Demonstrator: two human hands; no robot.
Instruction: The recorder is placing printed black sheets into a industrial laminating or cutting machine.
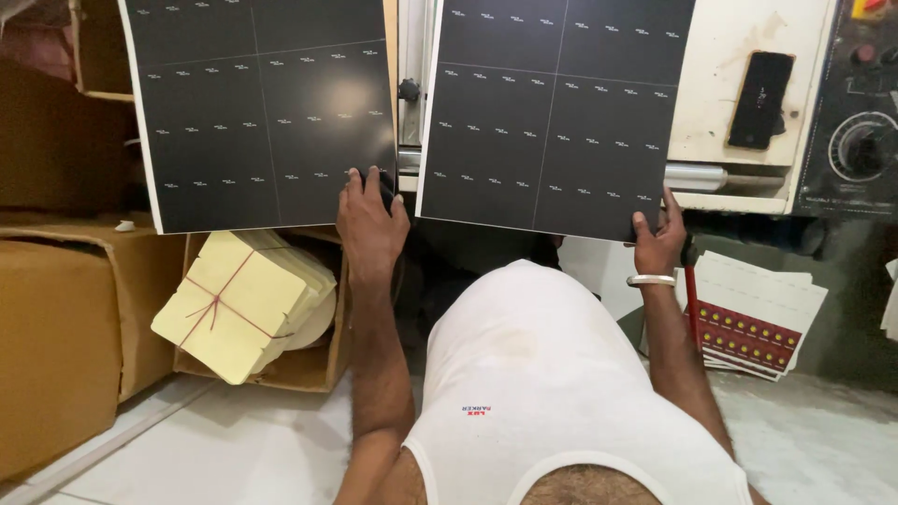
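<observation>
My left hand grips the lower right corner of a large black printed sheet, held up at the left. My right hand, with a metal bangle on its wrist, pinches the lower right corner of a second black sheet at the right. Both sheets are glossy, marked with small white print in rows and thin fold lines. They hang side by side in front of me, a narrow gap between them. My white vest fills the lower middle of the view.
A bundle of pale yellow paper tied with red string sits in an open carton. Brown cardboard boxes stand at left. A cream machine with a black phone and a dial is behind. Printed red-and-white cards lie at right.
</observation>
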